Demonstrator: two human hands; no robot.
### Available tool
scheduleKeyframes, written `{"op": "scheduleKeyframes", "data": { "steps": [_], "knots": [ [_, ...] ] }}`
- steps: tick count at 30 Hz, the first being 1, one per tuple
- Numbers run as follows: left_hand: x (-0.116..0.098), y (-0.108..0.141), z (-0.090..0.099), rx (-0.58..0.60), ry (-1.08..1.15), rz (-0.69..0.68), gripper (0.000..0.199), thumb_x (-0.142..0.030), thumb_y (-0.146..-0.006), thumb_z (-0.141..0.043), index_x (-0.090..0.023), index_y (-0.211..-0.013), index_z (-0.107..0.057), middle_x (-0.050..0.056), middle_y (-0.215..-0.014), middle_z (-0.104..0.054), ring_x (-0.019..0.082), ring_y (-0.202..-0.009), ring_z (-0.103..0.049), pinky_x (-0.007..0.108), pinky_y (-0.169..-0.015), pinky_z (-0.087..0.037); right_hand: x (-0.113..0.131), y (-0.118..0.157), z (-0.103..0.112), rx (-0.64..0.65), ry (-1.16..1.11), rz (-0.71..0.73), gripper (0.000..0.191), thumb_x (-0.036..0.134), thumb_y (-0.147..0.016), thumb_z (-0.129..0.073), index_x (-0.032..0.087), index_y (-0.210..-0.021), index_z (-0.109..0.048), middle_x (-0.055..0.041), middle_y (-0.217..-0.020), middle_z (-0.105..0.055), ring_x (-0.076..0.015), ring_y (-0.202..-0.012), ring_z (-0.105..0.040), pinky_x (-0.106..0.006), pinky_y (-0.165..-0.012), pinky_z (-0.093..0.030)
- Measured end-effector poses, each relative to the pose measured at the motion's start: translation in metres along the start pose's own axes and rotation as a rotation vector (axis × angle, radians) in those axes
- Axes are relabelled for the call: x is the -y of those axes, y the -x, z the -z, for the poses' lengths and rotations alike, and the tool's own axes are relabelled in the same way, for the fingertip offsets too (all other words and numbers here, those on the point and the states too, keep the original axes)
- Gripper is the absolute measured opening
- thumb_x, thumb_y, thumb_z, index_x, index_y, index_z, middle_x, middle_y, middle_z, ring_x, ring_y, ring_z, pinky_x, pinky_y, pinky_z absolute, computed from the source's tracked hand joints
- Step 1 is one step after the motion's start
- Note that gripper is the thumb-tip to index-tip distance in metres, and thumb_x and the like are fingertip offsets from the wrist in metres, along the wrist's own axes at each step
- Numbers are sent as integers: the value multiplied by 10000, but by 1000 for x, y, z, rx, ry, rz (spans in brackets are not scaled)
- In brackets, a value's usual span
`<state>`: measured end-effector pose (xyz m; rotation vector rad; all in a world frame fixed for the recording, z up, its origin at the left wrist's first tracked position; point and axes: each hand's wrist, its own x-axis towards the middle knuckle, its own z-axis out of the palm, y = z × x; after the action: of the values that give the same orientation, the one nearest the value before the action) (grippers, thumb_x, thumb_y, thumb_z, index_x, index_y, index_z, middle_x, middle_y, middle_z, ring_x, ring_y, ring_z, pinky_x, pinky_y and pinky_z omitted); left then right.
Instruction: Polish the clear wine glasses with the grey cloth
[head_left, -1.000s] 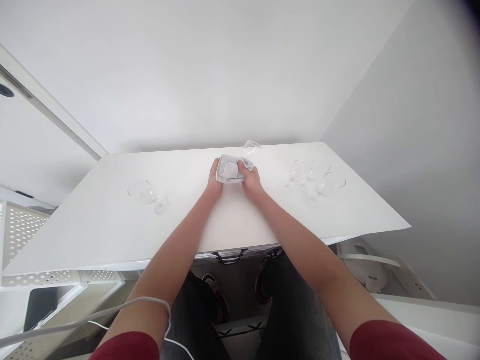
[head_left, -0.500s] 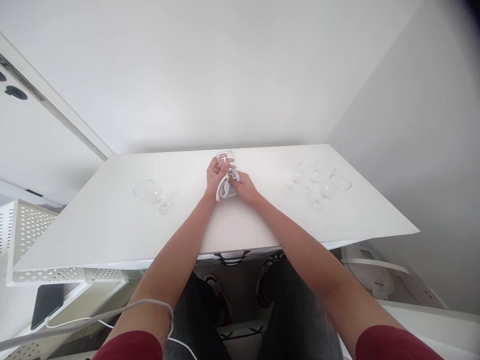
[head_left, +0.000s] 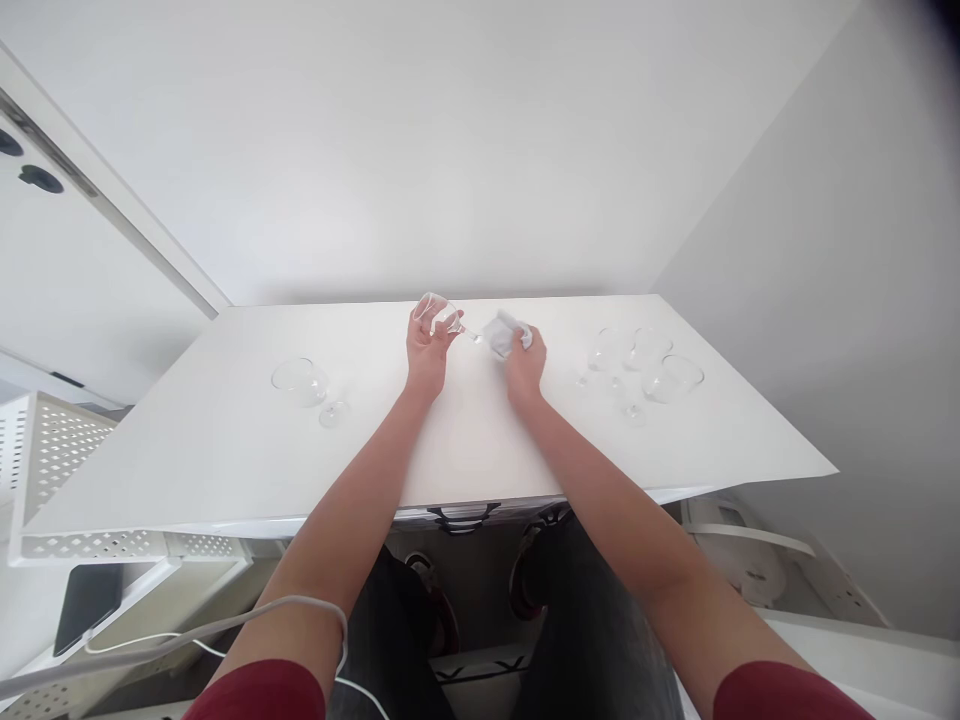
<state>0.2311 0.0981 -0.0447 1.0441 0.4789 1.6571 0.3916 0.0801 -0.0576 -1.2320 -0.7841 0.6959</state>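
My left hand (head_left: 429, 350) is closed around the bowl of a clear wine glass (head_left: 442, 312), which lies tilted with its stem pointing right. In my right hand (head_left: 528, 362) is a bunched white cloth (head_left: 504, 332), held just right of the glass's foot; I cannot tell whether cloth and foot touch. Another wine glass (head_left: 300, 384) stands on the white tabletop (head_left: 472, 450) to the left. On the right stand three more, a front wine glass (head_left: 673, 380) and two behind it.
A white wall (head_left: 465, 150) rises behind the table. At the lower left are a perforated white basket (head_left: 71, 440), a dark tablet-like object (head_left: 88, 608) and a white cable (head_left: 285, 603) crossing my left forearm. A black handle (head_left: 463, 518) sits under the front edge.
My right hand has moved right with the cloth, away from my left hand. The glass has tipped, its bowl now to the left and its stem uncovered.
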Motion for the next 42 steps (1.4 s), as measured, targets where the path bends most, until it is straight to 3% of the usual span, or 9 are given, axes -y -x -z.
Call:
{"op": "scheduleKeyframes", "data": {
  "steps": [5,11,15,20,23,27,33,36,42],
  "knots": [
    [-1,4,-5,140,-115,-35,695,-508,-738,-932,-334,-1328,-610,121,-1466,-579,379,-1367,-621,536,-1127,-521,8,8,-13,500,-372,-339,413,572,-860,-694,203,-1044,-716,-91,-1101,-764,-226,-1005,-706,-340,-841,-576],
    [4,6,-7,301,-214,-84,679,-444,-736,-947,-308,-1306,-604,118,-1413,-608,329,-1298,-662,546,-1157,-503,0,2,-5,299,-91,-249,263,402,-751,-767,182,-891,-731,-49,-920,-762,-212,-872,-673,-345,-792,-550],
    [6,4,-4,244,-184,-94,669,-465,-774,-917,-344,-1330,-565,100,-1446,-584,326,-1297,-670,542,-1147,-514,0,2,-4,201,-5,-178,296,421,-734,-797,179,-892,-740,-62,-961,-766,-237,-913,-679,-363,-815,-567],
    [-1,4,-4,78,-60,32,636,-529,-787,-890,-349,-1316,-586,106,-1472,-579,329,-1305,-672,497,-1085,-562,14,5,-9,513,-475,-382,407,526,-920,-613,208,-1157,-701,-105,-1272,-742,-271,-1103,-702,-416,-869,-621],
    [-5,4,-6,15,-1,86,590,-581,-788,-870,-309,-1254,-632,114,-1461,-606,315,-1306,-673,447,-1067,-574,21,5,-8,678,-519,-370,509,634,-955,-550,204,-1191,-687,-130,-1291,-731,-284,-1115,-695,-435,-851,-630],
    [0,0,-3,-79,31,89,544,-567,-798,-868,-263,-1189,-643,125,-1437,-632,289,-1247,-706,439,-1075,-570,21,8,-6,660,-370,-185,475,643,-906,-663,277,-1207,-632,-66,-1207,-716,-222,-1007,-676,-367,-806,-604],
    [7,-3,3,-228,26,164,494,-621,-892,-753,-191,-1116,-662,160,-1378,-679,274,-1213,-711,426,-1068,-581,17,19,-6,647,169,470,250,494,-904,-721,247,-923,-682,-96,-1296,-600,-255,-1167,-582,-423,-1036,-495],
    [5,-2,3,-198,52,145,479,-602,-889,-768,-190,-1111,-663,150,-1363,-684,285,-1210,-718,450,-1068,-585,16,19,-6,670,245,557,145,392,-914,-701,249,-908,-679,-101,-1312,-613,-277,-1228,-563,-464,-1098,-453],
    [0,-1,0,-173,57,75,514,-563,-826,-848,-240,-1163,-634,129,-1468,-613,274,-1213,-716,443,-1073,-586,11,18,-11,695,-224,-5,563,476,-822,-776,314,-1300,-527,-23,-1163,-650,-182,-857,-651,-384,-797,-602]
  ]
}}
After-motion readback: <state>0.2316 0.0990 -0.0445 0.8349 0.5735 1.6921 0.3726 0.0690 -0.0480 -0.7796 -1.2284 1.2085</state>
